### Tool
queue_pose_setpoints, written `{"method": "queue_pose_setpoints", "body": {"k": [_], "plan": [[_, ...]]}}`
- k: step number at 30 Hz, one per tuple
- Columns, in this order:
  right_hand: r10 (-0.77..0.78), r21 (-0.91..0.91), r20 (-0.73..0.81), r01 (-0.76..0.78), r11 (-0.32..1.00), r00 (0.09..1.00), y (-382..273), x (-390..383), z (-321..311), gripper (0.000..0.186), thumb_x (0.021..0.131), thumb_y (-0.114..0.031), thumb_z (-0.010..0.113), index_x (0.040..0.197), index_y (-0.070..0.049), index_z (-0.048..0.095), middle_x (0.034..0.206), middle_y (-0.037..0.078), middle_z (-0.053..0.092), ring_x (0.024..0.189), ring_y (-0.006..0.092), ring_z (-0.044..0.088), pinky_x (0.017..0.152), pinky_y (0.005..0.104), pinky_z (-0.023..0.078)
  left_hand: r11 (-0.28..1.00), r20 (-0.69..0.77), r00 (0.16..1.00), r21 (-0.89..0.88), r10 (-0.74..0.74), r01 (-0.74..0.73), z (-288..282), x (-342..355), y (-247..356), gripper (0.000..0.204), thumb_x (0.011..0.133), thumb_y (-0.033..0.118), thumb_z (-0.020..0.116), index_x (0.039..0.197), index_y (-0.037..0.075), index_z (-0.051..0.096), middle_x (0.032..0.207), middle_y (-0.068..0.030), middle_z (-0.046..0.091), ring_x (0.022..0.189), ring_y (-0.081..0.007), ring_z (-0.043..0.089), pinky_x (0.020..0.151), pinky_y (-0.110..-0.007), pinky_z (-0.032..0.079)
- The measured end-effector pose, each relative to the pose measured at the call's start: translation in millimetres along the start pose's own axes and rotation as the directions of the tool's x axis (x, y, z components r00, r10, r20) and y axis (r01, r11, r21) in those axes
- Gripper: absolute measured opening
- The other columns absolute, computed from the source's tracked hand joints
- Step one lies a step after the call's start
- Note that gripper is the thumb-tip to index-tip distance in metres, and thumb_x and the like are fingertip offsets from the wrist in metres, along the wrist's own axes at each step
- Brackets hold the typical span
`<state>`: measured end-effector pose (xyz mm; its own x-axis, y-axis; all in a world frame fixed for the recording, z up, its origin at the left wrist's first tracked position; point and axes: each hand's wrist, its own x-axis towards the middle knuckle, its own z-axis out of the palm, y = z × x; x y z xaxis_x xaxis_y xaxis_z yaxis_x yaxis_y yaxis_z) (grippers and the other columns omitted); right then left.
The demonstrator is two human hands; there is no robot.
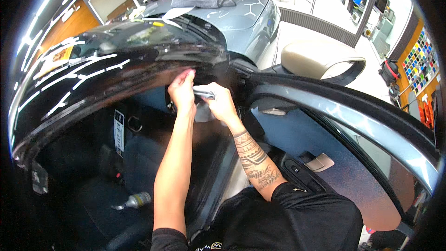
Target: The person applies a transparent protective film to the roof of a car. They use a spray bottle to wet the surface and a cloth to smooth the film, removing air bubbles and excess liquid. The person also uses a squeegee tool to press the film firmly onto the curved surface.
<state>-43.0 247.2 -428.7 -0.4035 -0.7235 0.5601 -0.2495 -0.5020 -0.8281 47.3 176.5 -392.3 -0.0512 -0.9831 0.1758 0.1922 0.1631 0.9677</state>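
The car [93, 60] fills most of my view, its glossy black roof arching over the left of the frame and its blue-grey hood [246, 23] at upper middle. The open door [302, 130] swings across the right side. A person in a black shirt [288, 218] leans into the opening from the lower edge. A dark seat [83, 204] sits at lower left, a beige side mirror [309, 58] stands out at upper right, and a dark grey cloth [200, 1] lies bunched on the hood.

Both hands meet just above the middle of the frame, by the front upper corner of the door opening. The left hand [182, 94] is up at the edge, fingers bent and thumb raised; I cannot tell whether it pinches anything. The right hand [219, 101] is closed around a small grey piece [203, 92], cloth or tool, right beside the left. A bottle with a nozzle [133, 201] lies on its side on the seat.

To me, this looks like close work along that edge, and the next move seems to call for light, steady pressure, the left hand guarding the spot.
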Motion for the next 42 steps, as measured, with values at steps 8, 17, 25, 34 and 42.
{"method": "queue_pose_setpoints", "body": {"k": [8, 17, 25, 34, 42], "plan": [[0.000, 0.024, -0.391, 0.010, 1.000, 0.920, 27, 30, -33, 0.026, 0.076, 0.005, 0.063, 0.102, 0.004, 0.063, 0.095, 0.007, 0.066, 0.089, 0.0137, 0.061, 0.083, 0.0271, 0.047, 0.999, 0.042, 0.999, -0.004, 0.033, -0.033, 11, 4, -26, 0.029, 0.080, 0.016, 0.074, 0.103, -0.001, 0.067, 0.095, -0.0061, 0.069, 0.085, -0.0103, 0.062, 0.074, -0.023, 0.045], [-0.107, -0.024, -0.088, 0.106, 0.994, 0.990, 27, 57, -43, 0.022, 0.079, 0.007, 0.060, 0.100, 0.002, 0.067, 0.097, 0.008, 0.068, 0.089, 0.0147, 0.062, 0.084, 0.0267, 0.047, 0.957, -0.038, 0.971, 0.181, 0.237, -0.227, 32, 5, -42, 0.024, 0.077, 0.014, 0.076, 0.088, -0.007, 0.069, 0.079, -0.0101, 0.070, 0.071, -0.0110, 0.063, 0.068, -0.024, 0.050], [-0.167, -0.095, -0.088, 0.159, 0.983, 0.982, 28, 57, -47, 0.021, 0.079, 0.009, 0.060, 0.098, 0.003, 0.066, 0.096, 0.009, 0.067, 0.090, 0.0163, 0.062, 0.084, 0.0272, 0.047, 0.907, -0.146, 0.923, 0.292, 0.355, -0.303, 34, 13, -56, 0.020, 0.078, 0.015, 0.075, 0.078, -0.005, 0.069, 0.067, -0.0072, 0.068, 0.060, -0.0084, 0.057, 0.060, -0.024, 0.046], [-0.163, -0.032, -0.084, 0.161, 0.986, 0.983, 41, 53, -46, 0.021, 0.083, 0.007, 0.059, 0.102, 0.004, 0.064, 0.097, 0.007, 0.067, 0.092, 0.0140, 0.061, 0.083, 0.0256, 0.047, 0.907, -0.120, 0.927, 0.282, 0.355, -0.311, 38, 9, -54, 0.017, 0.080, 0.010, 0.073, 0.082, -0.006, 0.069, 0.070, -0.0071, 0.068, 0.062, -0.0079, 0.057, 0.061, -0.024, 0.047], [-0.115, -0.016, -0.042, 0.115, 0.993, 0.992, 47, 50, -45, 0.020, 0.083, 0.006, 0.058, 0.102, 0.004, 0.064, 0.097, 0.007, 0.067, 0.091, 0.0132, 0.061, 0.083, 0.0254, 0.047, 0.903, -0.090, 0.926, 0.271, 0.367, -0.332, 34, 11, -50, 0.015, 0.080, 0.010, 0.073, 0.082, -0.004, 0.070, 0.073, -0.0081, 0.070, 0.064, -0.0079, 0.059, 0.062, -0.024, 0.047]]}}
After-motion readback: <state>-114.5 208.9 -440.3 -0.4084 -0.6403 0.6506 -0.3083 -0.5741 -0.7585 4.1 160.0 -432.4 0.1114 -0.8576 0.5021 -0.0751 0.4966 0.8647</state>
